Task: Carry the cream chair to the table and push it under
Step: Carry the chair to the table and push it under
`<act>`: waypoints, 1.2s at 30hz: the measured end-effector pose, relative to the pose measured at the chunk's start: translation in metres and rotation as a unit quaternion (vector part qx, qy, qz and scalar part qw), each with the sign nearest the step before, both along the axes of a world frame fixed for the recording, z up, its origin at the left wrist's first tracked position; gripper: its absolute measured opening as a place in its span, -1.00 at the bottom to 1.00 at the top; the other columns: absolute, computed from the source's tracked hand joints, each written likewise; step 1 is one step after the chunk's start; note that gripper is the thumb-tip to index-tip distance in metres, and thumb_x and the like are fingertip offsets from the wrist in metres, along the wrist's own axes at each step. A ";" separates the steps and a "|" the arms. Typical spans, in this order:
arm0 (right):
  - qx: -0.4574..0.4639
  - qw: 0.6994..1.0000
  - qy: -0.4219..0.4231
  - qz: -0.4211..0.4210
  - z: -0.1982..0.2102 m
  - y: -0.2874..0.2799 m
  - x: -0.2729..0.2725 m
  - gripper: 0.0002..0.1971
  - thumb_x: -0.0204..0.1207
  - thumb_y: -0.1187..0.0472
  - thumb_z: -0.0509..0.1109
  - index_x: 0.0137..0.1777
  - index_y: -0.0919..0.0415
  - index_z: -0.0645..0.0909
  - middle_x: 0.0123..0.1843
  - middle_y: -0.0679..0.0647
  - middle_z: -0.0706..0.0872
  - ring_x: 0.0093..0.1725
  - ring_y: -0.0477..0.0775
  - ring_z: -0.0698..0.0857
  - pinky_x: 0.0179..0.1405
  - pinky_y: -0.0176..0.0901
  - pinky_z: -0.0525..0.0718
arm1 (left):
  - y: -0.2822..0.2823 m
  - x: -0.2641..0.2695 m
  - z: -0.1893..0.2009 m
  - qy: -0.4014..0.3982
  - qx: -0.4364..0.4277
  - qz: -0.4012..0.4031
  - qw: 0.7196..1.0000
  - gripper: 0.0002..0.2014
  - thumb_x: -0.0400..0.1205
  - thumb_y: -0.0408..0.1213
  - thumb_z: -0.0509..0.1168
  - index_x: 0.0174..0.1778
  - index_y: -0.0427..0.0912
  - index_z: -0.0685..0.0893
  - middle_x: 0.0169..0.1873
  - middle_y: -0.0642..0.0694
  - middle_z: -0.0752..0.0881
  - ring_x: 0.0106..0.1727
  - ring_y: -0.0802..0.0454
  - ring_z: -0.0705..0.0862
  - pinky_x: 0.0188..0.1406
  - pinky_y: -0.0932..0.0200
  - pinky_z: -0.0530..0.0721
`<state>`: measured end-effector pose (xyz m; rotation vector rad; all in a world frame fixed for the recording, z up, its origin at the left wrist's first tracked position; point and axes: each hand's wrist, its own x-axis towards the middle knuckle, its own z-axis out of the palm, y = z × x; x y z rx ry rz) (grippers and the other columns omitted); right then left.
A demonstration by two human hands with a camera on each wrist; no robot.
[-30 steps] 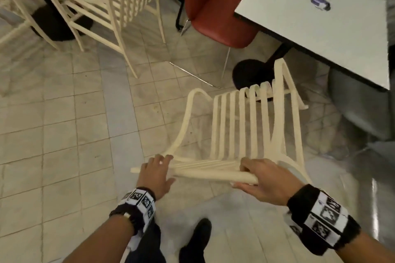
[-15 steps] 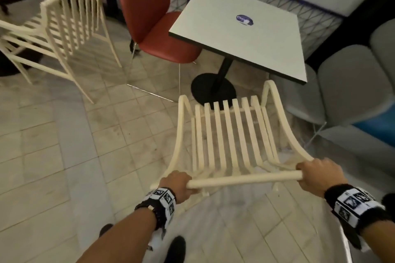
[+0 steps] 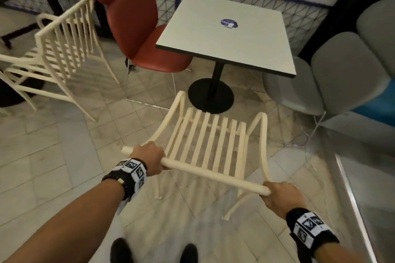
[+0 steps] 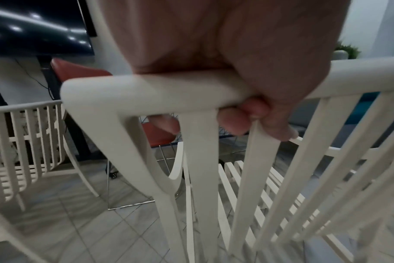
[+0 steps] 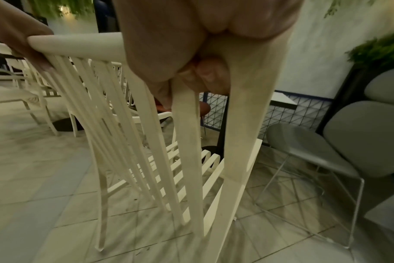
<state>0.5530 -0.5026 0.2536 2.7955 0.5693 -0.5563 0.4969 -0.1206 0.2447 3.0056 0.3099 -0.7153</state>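
The cream slatted chair [image 3: 210,136] faces the white square table [image 3: 230,36], its seat just short of the table's black round base [image 3: 210,96]. My left hand [image 3: 150,157] grips the left end of the chair's top rail [image 3: 210,174], and my right hand [image 3: 282,195] grips the right end. In the left wrist view my left hand's fingers [image 4: 234,122] curl under the rail [image 4: 146,89]. In the right wrist view my right hand's fingers [image 5: 205,74] wrap the rail's corner above the slats [image 5: 187,142].
A red chair [image 3: 136,28] stands at the table's left side. A grey padded chair [image 3: 320,74] sits on the right, with a metal strip [image 3: 354,205] on the floor beyond. A second cream chair [image 3: 62,49] stands at far left. Tiled floor [image 3: 53,156] lies around.
The chair has come closer to the table and now faces it squarely. My hands have slid apart to the two ends of the top rail, both wrapped round it.
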 end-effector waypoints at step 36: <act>0.075 0.995 0.063 -0.001 -0.033 0.058 0.157 -0.75 0.55 0.16 0.29 0.19 -0.12 0.57 0.03 -0.07 0.65 -0.03 0.14 0.70 -0.18 -0.03 0.55 | 0.023 0.153 -0.021 0.053 0.021 -0.059 0.997 -0.77 0.55 -0.04 0.30 0.13 0.17 0.65 0.00 0.00 0.73 0.04 -0.10 0.70 0.07 -0.06 0.62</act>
